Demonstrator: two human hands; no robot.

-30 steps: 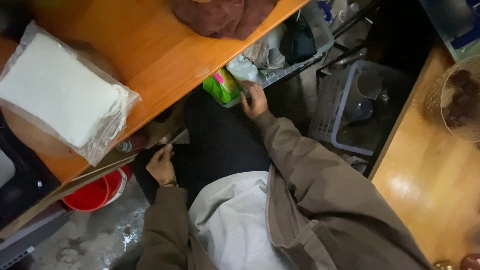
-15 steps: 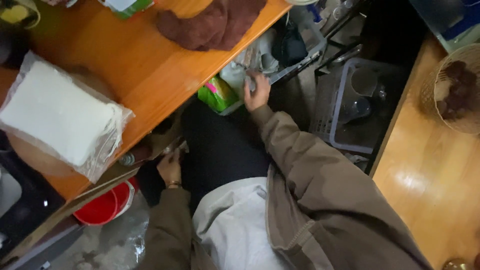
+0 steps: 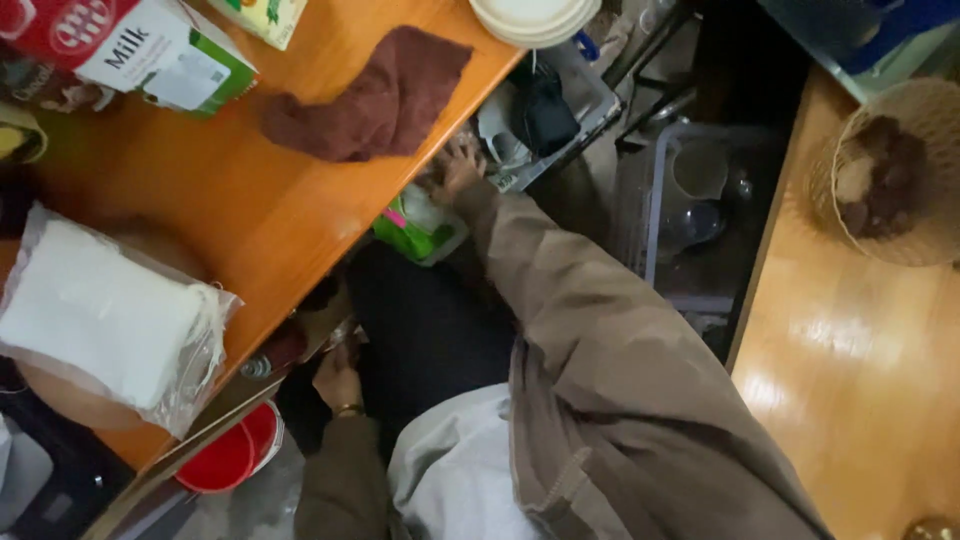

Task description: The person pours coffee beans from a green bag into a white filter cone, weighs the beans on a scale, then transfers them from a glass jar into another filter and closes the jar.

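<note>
Reaching under the orange wooden surface (image 3: 240, 210), right hand (image 3: 455, 168) groping by the grey plastic crate (image 3: 590, 95), left hand (image 3: 338, 378) low, grips unclear; next, careful feeling.

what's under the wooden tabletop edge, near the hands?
Under the wooden tabletop: a green packet, a grey tray the right hand reaches into, a red bucket. Further back is hidden.

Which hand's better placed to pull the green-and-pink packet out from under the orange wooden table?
Probably the right hand: it reaches in at the table edge just above the green-and-pink packet. The left hand sits lower, under the orange wooden table, farther from the packet.
</note>
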